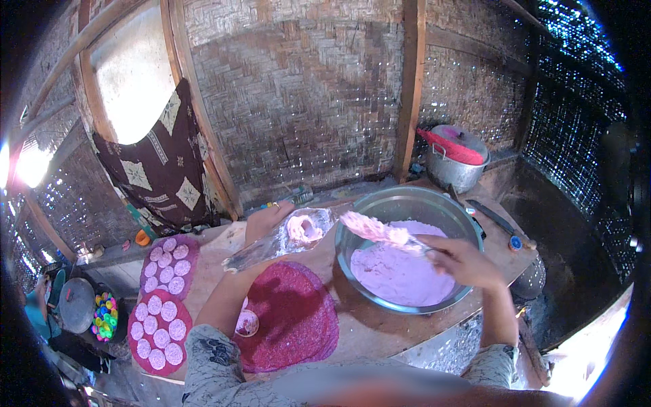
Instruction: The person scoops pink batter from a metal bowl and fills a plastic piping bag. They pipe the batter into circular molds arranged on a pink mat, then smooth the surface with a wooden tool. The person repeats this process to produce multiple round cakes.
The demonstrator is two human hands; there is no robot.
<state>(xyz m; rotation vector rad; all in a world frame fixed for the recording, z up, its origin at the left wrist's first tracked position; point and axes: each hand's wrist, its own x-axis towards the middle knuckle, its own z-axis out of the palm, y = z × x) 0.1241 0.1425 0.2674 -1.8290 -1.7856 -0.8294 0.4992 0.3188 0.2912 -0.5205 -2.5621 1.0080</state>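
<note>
A large greenish basin (347, 263) holds a lilac paste (403, 278). Over it, my right hand (468, 261) is closed around the handle of a spatula-like utensil (419, 245). A thick lump of pink paste (373, 228) coats its far end, so the exact shape is hidden. To the left of the basin, my left hand (266, 220) grips a clear, smeared plastic sheet or bag (270, 249) from behind. A dab of pale pink paste (303, 229) lies on the plastic. Below my left forearm is a stack of round red mats (285, 319), with a pale disc (247, 323) at its left edge.
Two red mats (153, 367) (192, 252) with several pale pink discs lie at the table's left end. Behind the basin stands a lidded metal pot (456, 171) with a red cloth. A knife (491, 214) lies right of the basin. A dark hearth (563, 237) adjoins the table.
</note>
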